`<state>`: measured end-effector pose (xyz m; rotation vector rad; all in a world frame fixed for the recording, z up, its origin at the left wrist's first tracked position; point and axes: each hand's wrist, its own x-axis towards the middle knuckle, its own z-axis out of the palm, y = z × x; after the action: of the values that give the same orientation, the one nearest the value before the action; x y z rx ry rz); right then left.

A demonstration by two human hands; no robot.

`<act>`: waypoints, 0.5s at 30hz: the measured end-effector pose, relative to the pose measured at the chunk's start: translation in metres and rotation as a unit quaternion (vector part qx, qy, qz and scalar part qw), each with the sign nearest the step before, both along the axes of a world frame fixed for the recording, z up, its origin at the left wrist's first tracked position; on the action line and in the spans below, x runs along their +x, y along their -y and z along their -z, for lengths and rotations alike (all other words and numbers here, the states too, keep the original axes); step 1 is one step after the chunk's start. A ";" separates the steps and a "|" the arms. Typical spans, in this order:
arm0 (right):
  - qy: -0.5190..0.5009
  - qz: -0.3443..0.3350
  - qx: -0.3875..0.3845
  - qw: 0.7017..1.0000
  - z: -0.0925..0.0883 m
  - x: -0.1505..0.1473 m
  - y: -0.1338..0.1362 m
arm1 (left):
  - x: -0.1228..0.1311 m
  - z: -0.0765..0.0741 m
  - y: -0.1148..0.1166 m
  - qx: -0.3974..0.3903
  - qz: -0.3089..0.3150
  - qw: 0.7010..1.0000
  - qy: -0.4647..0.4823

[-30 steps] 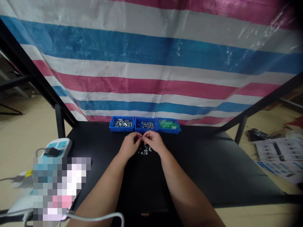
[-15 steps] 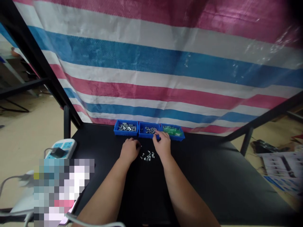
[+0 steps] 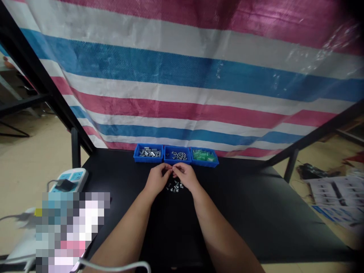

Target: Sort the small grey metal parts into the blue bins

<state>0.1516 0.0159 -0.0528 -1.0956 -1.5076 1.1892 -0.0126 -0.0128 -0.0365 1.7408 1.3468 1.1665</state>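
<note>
My left hand [image 3: 157, 178] and my right hand [image 3: 184, 176] meet fingertip to fingertip over the black table [image 3: 256, 212], both pinched on a tiny part too small to name. Just below them lies a small heap of silver screws and nuts [image 3: 174, 186]. Behind the hands stand three blue bins in a row: the left bin [image 3: 148, 153] holds silver metal pieces, the middle bin [image 3: 178, 155] holds small silver screws, the right bin [image 3: 204, 156] holds green plastic parts.
A striped pink, white and blue tarp [image 3: 182, 76] hangs behind the table. A white power strip [image 3: 69, 178] with a black plug sits at the table's left edge. Printed sheets [image 3: 335, 197] lie on the floor at right. Black frame bars [image 3: 42, 91] slope along both sides.
My right hand has come back from the middle bin to meet my left hand above the screw heap. The view has shifted slightly.
</note>
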 end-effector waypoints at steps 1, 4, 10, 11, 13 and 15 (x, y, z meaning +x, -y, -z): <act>-0.022 -0.014 -0.032 0.999 0.001 0.001 -0.001 | 0.000 0.000 0.000 -0.003 0.001 1.000 0.007; -0.055 -0.024 -0.064 0.996 0.000 0.002 -0.002 | 0.000 0.000 -0.001 -0.013 -0.003 1.000 0.012; -0.072 0.194 0.123 0.971 -0.009 0.008 -0.017 | -0.016 -0.004 0.000 -0.101 0.007 0.987 -0.127; -0.053 0.221 0.141 0.964 -0.008 0.010 -0.021 | -0.019 -0.005 0.000 -0.120 0.031 0.981 -0.147; 0.015 0.255 0.166 0.952 -0.007 0.015 -0.027 | -0.022 -0.006 0.001 -0.141 0.073 0.972 -0.174; 0.103 0.267 0.194 0.938 -0.008 0.020 -0.027 | -0.022 -0.007 0.002 -0.139 0.098 0.965 -0.197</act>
<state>0.1718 0.0429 -0.0448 -1.2683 -1.3906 0.3921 -0.0350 -0.0147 -0.0293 1.9045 1.4410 0.5075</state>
